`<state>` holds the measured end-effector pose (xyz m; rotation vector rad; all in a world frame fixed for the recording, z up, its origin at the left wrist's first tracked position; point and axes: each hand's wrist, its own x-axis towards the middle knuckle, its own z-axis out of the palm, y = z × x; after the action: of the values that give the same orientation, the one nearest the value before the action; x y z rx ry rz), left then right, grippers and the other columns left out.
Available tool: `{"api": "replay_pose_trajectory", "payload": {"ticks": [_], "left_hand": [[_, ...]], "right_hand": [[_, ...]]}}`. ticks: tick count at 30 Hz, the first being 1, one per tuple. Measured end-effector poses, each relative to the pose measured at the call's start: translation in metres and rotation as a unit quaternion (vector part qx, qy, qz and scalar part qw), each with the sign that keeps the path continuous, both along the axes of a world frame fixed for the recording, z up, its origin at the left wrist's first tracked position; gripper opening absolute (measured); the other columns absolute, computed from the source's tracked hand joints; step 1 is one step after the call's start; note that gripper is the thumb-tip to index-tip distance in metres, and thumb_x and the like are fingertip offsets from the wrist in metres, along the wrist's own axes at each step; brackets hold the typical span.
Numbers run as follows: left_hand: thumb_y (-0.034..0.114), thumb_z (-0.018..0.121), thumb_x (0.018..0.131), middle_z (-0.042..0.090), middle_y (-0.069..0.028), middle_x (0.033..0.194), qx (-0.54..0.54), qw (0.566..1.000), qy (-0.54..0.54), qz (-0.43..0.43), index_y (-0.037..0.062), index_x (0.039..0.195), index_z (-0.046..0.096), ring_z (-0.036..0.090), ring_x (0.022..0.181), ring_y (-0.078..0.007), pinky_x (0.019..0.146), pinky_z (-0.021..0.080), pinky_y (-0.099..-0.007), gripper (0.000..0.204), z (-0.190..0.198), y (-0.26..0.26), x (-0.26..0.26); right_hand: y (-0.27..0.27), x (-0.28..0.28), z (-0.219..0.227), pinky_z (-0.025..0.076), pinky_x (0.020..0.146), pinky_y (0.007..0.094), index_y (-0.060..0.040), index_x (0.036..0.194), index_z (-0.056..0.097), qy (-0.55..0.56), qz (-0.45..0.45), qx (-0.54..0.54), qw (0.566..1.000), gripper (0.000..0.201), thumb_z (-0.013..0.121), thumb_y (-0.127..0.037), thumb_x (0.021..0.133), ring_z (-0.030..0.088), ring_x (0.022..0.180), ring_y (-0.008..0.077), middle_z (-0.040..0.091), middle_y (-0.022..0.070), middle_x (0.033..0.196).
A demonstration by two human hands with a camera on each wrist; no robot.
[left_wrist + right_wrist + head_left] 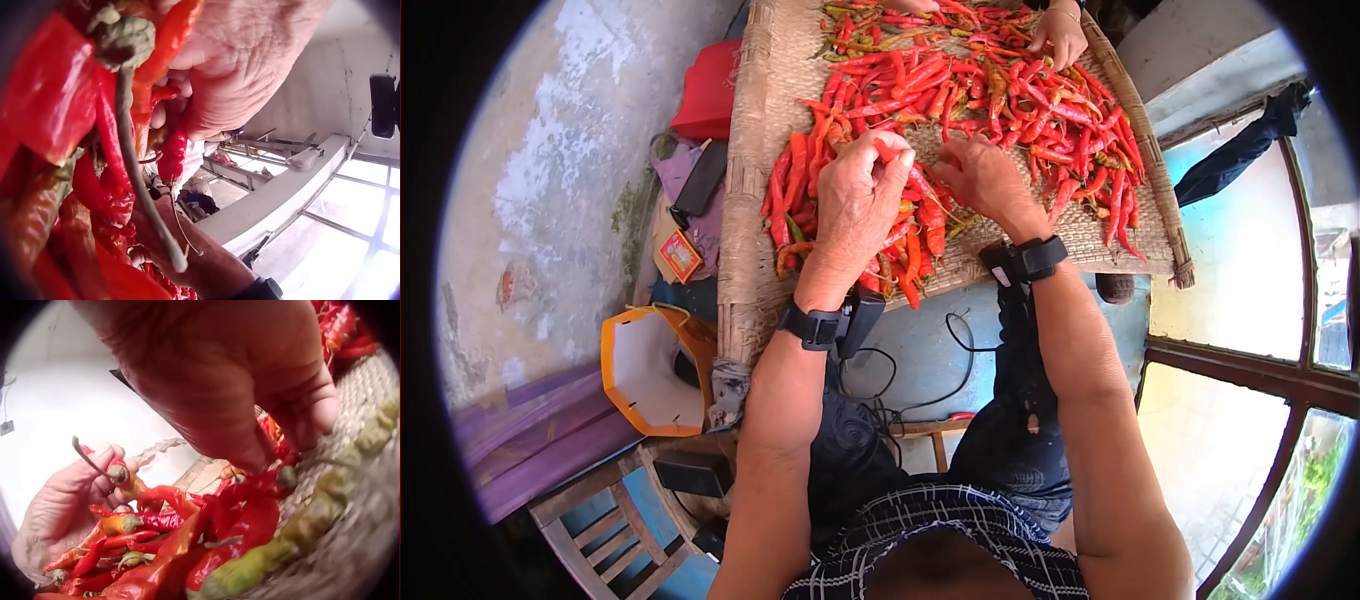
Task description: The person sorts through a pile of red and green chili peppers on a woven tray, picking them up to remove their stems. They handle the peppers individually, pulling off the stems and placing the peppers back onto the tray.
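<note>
My left hand (862, 195) grips a red chili pepper (887, 150) over the near side of the pile; its tip shows between thumb and fingers. In the right wrist view that hand also has a stemmed chili pepper (128, 481) at its fingertips, with more chilies beside the palm. To its right, my right hand (990, 180) reaches down with bent fingers among the peppers. Its fingertips are right at a glossy red chili (250, 515); I cannot tell whether they pinch it. A wrinkled yellow-green chili (262, 569) lies close by on the woven mat.
Many red chilies (1080, 130) cover the woven tray (745, 200), which has a raised rim. Another person's hand (1060, 35) is at the far side. Left of the tray stand a yellow-edged box (640, 375) and a red bag (708, 90). A window (1230, 400) is at right.
</note>
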<state>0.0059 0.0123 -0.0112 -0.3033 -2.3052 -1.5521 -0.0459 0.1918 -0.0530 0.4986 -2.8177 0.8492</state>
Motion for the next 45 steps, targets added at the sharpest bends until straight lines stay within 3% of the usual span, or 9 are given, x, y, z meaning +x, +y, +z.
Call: {"api": "replay_pose_trajectory", "payload": {"ticks": [8,13,16,19,22,26,32,42,45], "left_hand": [[0.011,0.062,0.085,0.061,-0.0090,0.075,-0.013,1.000,-0.001,-0.002,0.0026,0.087,0.057,0.056,0.059,-0.0190,0.058,0.046,-0.0308,0.009,0.003,-0.001,0.001],[0.010,0.061,0.085,0.061,-0.0091,0.076,-0.003,1.000,0.002,-0.003,0.0027,0.087,0.057,0.056,0.059,-0.0191,0.058,0.046,-0.0309,0.009,0.002,-0.001,0.001],[0.011,0.062,0.085,0.061,-0.0091,0.076,-0.011,1.000,-0.005,-0.001,0.0026,0.087,0.057,0.056,0.060,-0.0191,0.058,0.046,-0.0310,0.009,0.003,-0.001,0.002],[0.011,0.062,0.085,0.061,-0.0089,0.075,-0.016,1.000,0.001,-0.005,0.0026,0.087,0.057,0.057,0.060,-0.0189,0.057,0.046,-0.0308,0.010,0.001,0.000,0.001],[0.017,0.060,0.090,0.060,-0.0034,0.072,-0.028,1.000,0.004,-0.011,0.0041,0.092,0.059,0.054,0.062,-0.0083,0.059,0.045,-0.0249,0.013,-0.002,0.000,0.000],[0.014,0.061,0.088,0.061,-0.0062,0.074,-0.019,1.000,-0.007,-0.012,0.0029,0.090,0.059,0.056,0.061,-0.0135,0.058,0.046,-0.0277,0.011,0.001,0.002,0.001],[0.010,0.061,0.086,0.062,-0.0092,0.076,-0.025,1.000,-0.011,-0.010,0.0020,0.088,0.057,0.057,0.060,-0.0186,0.058,0.047,-0.0309,0.009,0.003,0.001,0.001],[0.011,0.060,0.087,0.061,-0.0091,0.074,-0.019,1.000,0.002,-0.002,0.0025,0.089,0.057,0.058,0.061,-0.0181,0.060,0.047,-0.0306,0.009,0.004,-0.001,0.001],[0.011,0.061,0.088,0.059,-0.0071,0.072,0.005,1.000,0.016,0.017,0.0028,0.090,0.058,0.056,0.060,-0.0143,0.058,0.046,-0.0285,0.009,0.002,0.000,-0.001]], "right_hand": [[0.004,-0.010,0.001,0.050,0.070,0.0458,-0.0054,0.081,0.061,-0.108,-0.013,0.084,0.991,0.018,0.064,-0.023,0.076,0.062,0.077,0.0381,0.063,0.0199,0.078],[0.024,-0.010,0.019,0.050,0.062,0.0342,-0.0029,0.081,0.061,-0.025,-0.022,-0.142,0.989,0.010,0.064,-0.007,0.072,0.064,0.068,0.0232,0.064,0.0129,0.073],[0.044,-0.014,0.039,0.044,0.058,0.0217,-0.0039,0.086,0.059,-0.029,-0.006,-0.395,0.918,0.003,0.059,-0.002,0.084,0.054,0.065,0.0083,0.060,0.0013,0.076],[0.051,-0.017,0.042,0.045,0.056,0.0214,-0.0006,0.103,0.055,0.031,-0.193,-0.630,0.751,0.019,0.060,-0.010,0.088,0.056,0.069,0.0108,0.061,0.0070,0.088],[0.052,-0.015,0.038,0.045,0.056,0.0222,-0.0005,0.107,0.056,-0.034,-0.220,-0.586,0.779,0.023,0.060,-0.012,0.088,0.055,0.068,0.0101,0.062,0.0055,0.087],[0.033,0.001,0.024,0.051,0.062,0.0312,-0.0009,0.093,0.066,-0.101,-0.005,-0.178,0.979,0.021,0.067,-0.018,0.081,0.064,0.071,0.0185,0.067,0.0114,0.078],[0.012,0.020,0.039,0.050,0.068,0.0363,-0.0040,0.087,0.068,-0.226,0.102,-0.053,0.967,0.020,0.068,-0.019,0.074,0.065,0.074,0.0268,0.067,0.0137,0.078],[0.013,0.023,0.039,0.049,0.067,0.0421,-0.0034,0.074,0.061,-0.095,0.047,0.042,0.993,0.010,0.061,-0.014,0.072,0.060,0.073,0.0368,0.062,0.0194,0.075],[0.026,0.020,0.044,0.045,0.059,0.0346,-0.0002,0.081,0.060,-0.099,0.022,-0.029,0.994,0.010,0.058,-0.009,0.078,0.058,0.063,0.0218,0.060,0.0100,0.068]]}}
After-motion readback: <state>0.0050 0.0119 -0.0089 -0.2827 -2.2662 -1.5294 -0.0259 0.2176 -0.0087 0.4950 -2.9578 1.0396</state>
